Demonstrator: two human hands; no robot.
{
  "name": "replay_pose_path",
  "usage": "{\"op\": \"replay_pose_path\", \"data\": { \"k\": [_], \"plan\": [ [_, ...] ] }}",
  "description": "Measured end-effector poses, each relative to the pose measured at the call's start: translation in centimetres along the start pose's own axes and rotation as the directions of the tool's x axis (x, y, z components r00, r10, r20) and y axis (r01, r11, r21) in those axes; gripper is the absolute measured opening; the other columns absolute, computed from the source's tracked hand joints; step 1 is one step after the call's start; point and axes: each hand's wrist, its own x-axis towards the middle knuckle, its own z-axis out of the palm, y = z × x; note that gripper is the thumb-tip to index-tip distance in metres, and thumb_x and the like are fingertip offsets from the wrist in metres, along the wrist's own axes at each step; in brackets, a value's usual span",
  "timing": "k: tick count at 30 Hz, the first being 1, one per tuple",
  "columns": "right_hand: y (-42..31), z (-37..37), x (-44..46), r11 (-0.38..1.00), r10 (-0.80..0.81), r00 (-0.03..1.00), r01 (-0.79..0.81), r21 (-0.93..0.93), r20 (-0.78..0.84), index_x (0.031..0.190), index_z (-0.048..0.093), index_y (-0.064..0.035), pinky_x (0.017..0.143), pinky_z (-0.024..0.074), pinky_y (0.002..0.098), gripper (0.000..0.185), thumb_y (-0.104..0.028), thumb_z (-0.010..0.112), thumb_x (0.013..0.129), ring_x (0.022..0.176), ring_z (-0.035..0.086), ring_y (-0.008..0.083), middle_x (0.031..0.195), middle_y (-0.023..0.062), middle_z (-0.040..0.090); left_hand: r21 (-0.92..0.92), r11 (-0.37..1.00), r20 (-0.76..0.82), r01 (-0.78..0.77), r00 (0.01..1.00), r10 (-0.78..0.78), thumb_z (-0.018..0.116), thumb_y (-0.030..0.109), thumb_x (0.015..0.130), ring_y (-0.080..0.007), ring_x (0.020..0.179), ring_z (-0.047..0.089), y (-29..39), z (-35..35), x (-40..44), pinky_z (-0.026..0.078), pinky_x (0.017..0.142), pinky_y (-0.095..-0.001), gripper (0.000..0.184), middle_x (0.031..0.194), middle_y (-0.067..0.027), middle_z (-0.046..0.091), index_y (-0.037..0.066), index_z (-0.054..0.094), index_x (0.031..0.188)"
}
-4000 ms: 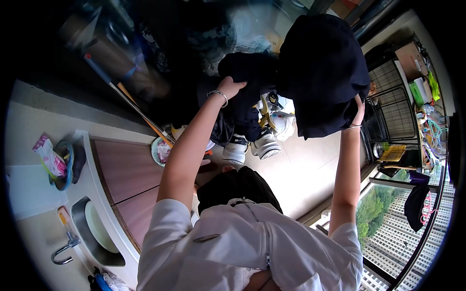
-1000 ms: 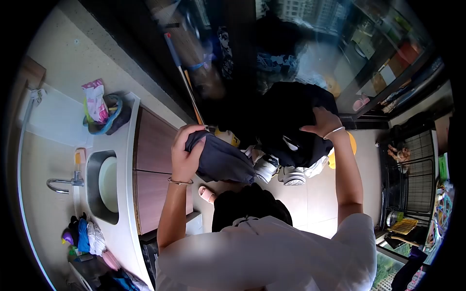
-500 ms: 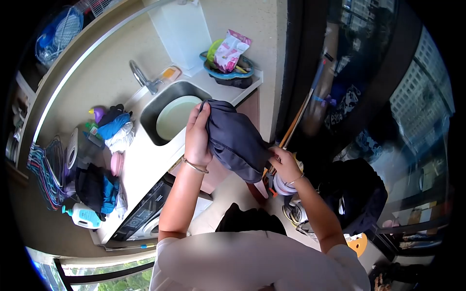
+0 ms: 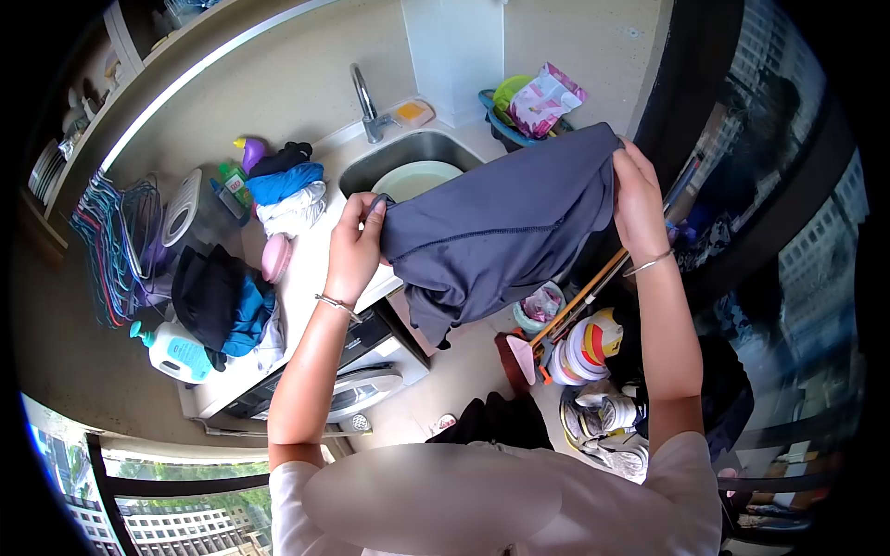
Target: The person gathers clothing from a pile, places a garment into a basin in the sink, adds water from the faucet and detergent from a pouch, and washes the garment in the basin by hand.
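A dark grey garment (image 4: 505,222) with a stitched seam is stretched between my two hands, in front of the sink. My left hand (image 4: 357,246) pinches its left corner, thumb on top. At the upper right corner my right hand (image 4: 638,199) grips the cloth, its fingertips partly hidden behind the fabric. The lower left part of the garment hangs down in folds. Behind it, a pale round basin (image 4: 417,176) sits in the steel sink (image 4: 371,170), partly covered by the cloth.
On the counter lie piled clothes (image 4: 222,301), a white and blue cloth heap (image 4: 289,190), a pump bottle (image 4: 178,352) and several hangers (image 4: 116,241). Below is a front-loading washer (image 4: 366,389). Shoes (image 4: 603,422), stacked buckets (image 4: 586,347) and a broom (image 4: 519,357) stand on the floor at right.
The garment went from bunched to spread wide. My right hand rose and moved outward to the right. The view has shifted, so the sink appears further right.
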Motion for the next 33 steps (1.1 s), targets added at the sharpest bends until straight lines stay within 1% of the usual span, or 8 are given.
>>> {"op": "replay_pose_path", "data": {
  "k": [7, 13, 15, 18, 22, 28, 30, 33],
  "plan": [
    [0.2, 11.7, -2.5, 0.987, 0.086, 0.971, -0.053, -0.149, 0.221, 0.094, 0.058, 0.0042, 0.07, 0.0423, 0.0234, 0.023, -0.013, 0.044, 0.09, 0.075, 0.051, 0.0077, 0.082, 0.0009, 0.058, -0.497, 0.823, 0.037, 0.277, 0.954, -0.298, 0.045, 0.026, 0.095, -0.0112, 0.074, 0.057, -4.8, -3.9, -1.0, 0.05, 0.061, -0.0243, 0.02, 0.093, -0.0014, 0.054, 0.009, 0.049, 0.106],
    [5.0, 19.8, -3.3, 0.898, 0.219, 0.791, 0.066, -0.434, 0.572, 0.086, 0.056, 0.0033, 0.058, 0.0391, 0.0211, 0.018, -0.013, 0.048, 0.088, 0.066, 0.045, 0.0035, 0.073, -0.003, 0.052, -0.488, 0.868, 0.388, 0.094, 0.914, 0.119, 0.07, 0.026, 0.08, -0.0205, 0.126, 0.032, -7.0, -0.9, -8.9, 0.028, 0.104, -0.0336, 0.087, 0.139, -0.0121, 0.028, 0.009, 0.013, 0.142],
    [5.1, 20.9, -3.5, 0.885, 0.225, 0.751, 0.109, -0.452, 0.621, 0.082, 0.056, 0.002, 0.057, 0.038, 0.02, 0.018, -0.014, 0.05, 0.087, 0.065, 0.044, 0.0025, 0.071, -0.0044, 0.051, -0.372, 0.923, 0.155, -0.095, 0.974, 0.162, 0.068, 0.019, 0.082, -0.0142, 0.113, 0.043, -9.0, 0.7, -9.7, 0.033, 0.098, -0.0269, 0.064, 0.125, -0.009, 0.046, 0.005, 0.034, 0.134],
    [3.4, 20.3, -2.8, 0.888, 0.363, 0.653, -0.027, -0.459, 0.664, 0.073, 0.057, -0.0019, 0.055, 0.0365, 0.019, 0.017, -0.014, 0.053, 0.085, 0.062, 0.044, 0.0015, 0.067, -0.0064, 0.051, -0.369, 0.888, 0.037, 0.274, 0.959, -0.28, 0.057, 0.015, 0.09, -0.0051, 0.083, 0.047, -13.6, -1.5, -10.0, 0.039, 0.08, -0.0185, 0.018, 0.089, 0.0012, 0.059, 0.001, 0.058, 0.101],
    [5.2, 17.3, -0.4, 0.842, 0.42, 0.364, 0.186, -0.506, 0.832, 0.08, 0.055, -0.004, 0.063, 0.0377, 0.0231, 0.026, -0.021, 0.073, 0.072, 0.071, 0.045, 0.0071, 0.072, -0.0027, 0.049, -0.768, 0.513, 0.025, 0.384, 0.818, -0.575, 0.039, 0.003, 0.092, -0.0171, 0.095, 0.059, -12.5, -6.1, -11.6, 0.047, 0.084, -0.0276, 0.024, 0.105, -0.0103, 0.06, -0.004, 0.053, 0.111],
    [21.1, 15.8, -10.1, 0.769, 0.368, 0.256, 0.456, -0.447, 0.894, 0.13, 0.04, -0.0067, 0.096, 0.0375, 0.0337, 0.067, -0.034, 0.069, 0.075, 0.108, 0.046, 0.0233, 0.114, 0.0117, 0.051, -0.752, -0.327, 0.64, 0.572, 0.752, -0.157, 0.033, 0.021, 0.089, -0.0322, 0.097, 0.061, -10.1, -7.7, -12.4, 0.047, 0.092, -0.0403, 0.043, 0.106, -0.0223, 0.061, -0.011, 0.051, 0.111],
    [28.6, 15.8, -15.0, 0.624, 0.268, 0.324, 0.659, -0.42, 0.907, 0.131, 0.039, -0.0044, 0.099, 0.0371, 0.0358, 0.06, -0.036, 0.058, 0.084, 0.112, 0.047, 0.0248, 0.121, 0.0132, 0.05, -0.783, -0.309, 0.587, 0.54, 0.806, -0.079, 0.039, 0.018, 0.086, -0.0281, 0.084, 0.064, -8.4, -6.1, -13.1, 0.052, 0.082, -0.0379, 0.034, 0.096, -0.0176, 0.064, -0.007, 0.056, 0.102],
    [29.8, 17.7, -19.6, 0.871, 0.422, 0.368, 0.089, -0.483, 0.829, 0.129, 0.041, -0.0026, 0.099, 0.037, 0.0364, 0.055, -0.035, 0.05, 0.087, 0.113, 0.047, 0.0253, 0.123, 0.0135, 0.05, -0.948, 0.052, 0.272, 0.315, 0.881, -0.388, 0.06, -0.002, 0.079, -0.0185, 0.076, 0.065, -6.6, -6.3, -15.4, 0.054, 0.069, -0.0274, 0.019, 0.088, -0.0096, 0.064, 0.0, 0.053, 0.096]
  ]
}}
